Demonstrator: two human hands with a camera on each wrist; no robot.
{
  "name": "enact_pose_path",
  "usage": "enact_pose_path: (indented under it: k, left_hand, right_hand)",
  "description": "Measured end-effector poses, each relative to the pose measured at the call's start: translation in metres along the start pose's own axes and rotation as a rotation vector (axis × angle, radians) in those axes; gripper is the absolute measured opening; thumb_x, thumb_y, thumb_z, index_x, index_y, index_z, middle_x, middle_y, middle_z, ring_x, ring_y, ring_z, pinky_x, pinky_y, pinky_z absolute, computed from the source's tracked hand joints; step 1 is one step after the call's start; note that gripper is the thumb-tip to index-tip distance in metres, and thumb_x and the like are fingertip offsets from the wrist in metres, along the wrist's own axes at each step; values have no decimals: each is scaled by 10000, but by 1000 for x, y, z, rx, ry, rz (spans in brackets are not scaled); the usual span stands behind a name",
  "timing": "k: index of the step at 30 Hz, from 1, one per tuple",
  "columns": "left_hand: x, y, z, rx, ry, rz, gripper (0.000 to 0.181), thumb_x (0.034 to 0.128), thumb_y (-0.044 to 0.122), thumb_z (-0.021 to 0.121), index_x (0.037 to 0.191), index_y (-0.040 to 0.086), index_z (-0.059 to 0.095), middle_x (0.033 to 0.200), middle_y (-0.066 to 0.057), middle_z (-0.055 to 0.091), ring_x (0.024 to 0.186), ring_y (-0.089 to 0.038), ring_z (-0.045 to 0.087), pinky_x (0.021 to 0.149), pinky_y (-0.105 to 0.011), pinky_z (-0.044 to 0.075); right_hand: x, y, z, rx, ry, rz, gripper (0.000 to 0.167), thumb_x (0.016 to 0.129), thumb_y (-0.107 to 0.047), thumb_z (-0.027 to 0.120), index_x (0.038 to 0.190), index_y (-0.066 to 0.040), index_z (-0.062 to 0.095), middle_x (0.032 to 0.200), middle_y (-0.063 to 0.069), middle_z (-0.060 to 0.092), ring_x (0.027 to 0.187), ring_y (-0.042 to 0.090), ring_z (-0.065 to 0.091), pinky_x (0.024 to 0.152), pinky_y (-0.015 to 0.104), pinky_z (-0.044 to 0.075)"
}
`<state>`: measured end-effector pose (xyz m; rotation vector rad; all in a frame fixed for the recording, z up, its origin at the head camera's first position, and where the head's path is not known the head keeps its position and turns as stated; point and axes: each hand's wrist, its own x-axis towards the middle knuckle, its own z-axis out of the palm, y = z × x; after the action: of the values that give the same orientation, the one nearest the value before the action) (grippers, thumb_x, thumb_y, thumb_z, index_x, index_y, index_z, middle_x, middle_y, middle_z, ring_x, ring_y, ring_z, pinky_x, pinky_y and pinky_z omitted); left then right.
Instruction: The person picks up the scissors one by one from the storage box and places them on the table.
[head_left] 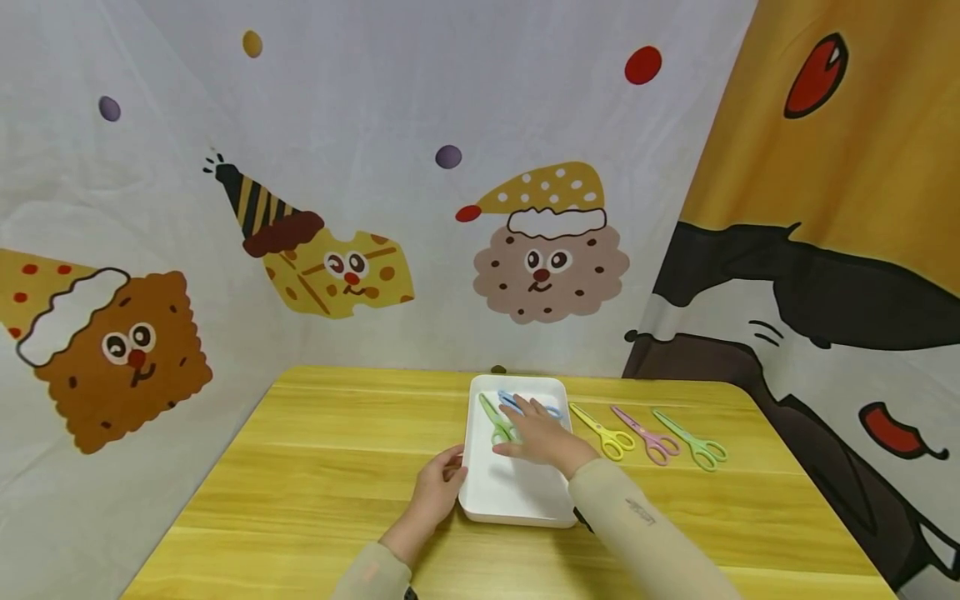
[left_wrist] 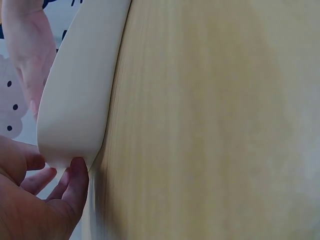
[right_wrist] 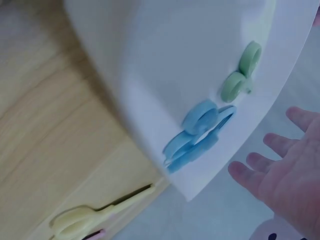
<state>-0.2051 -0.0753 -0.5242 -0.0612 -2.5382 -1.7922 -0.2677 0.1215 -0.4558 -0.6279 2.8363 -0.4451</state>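
Observation:
My left hand [head_left: 438, 483] grips the left side of a white tray [head_left: 517, 500], with thumb and fingers bent at its wall in the left wrist view. Over the tray's far half hovers my right hand [head_left: 542, 437], fingers spread and holding nothing. Beneath it lie blue scissors [right_wrist: 180, 145], partly hidden by the hand in the head view. Green scissors [head_left: 489, 410] lie left of them inside the tray, blades pointing away. To the tray's right, yellow scissors [head_left: 591, 421], pink scissors [head_left: 633, 423] and another green pair of scissors [head_left: 678, 429] lie in a row on the table.
A wood-grain table [head_left: 322, 467] carries everything. Behind it hangs a pale curtain [head_left: 427, 250] printed with cartoon food figures, close to the table's back edge. A larger orange and black print [head_left: 847, 292] covers the right side.

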Motion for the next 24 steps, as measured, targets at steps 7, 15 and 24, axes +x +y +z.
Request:
enact_pose_path:
  k: [7,15,24]
  left_hand:
    - [-1,1,-1,-8,-12,-7,376,909,5,574,1281,-41,544,1126,-221,611,980,-273,615,810,-304,549]
    - [-1,0,-2,-6,-6,-2,375,907,9,579,1278,-36,548,1121,-209,618,983,-275,617,812,-305,548]
    - [-2,1,-1,-2,-3,13,375,903,8,583,1274,-37,552,1102,-192,624,978,-274,617,805,-295,546]
  right_hand:
    - [12,-7,7,30,-1,8,767,868,-523,601,1481,-154,325,1570,133,176,1404,437,182,1077,646,241]
    - [17,-10,13,62,-26,49,800,850,-509,635,1485,-146,311,1566,175,158,1398,462,174,1075,654,235]
    - [21,-5,25,129,65,124,735,839,-414,689,1421,-65,406,1487,244,308,1332,509,277,1061,631,285]
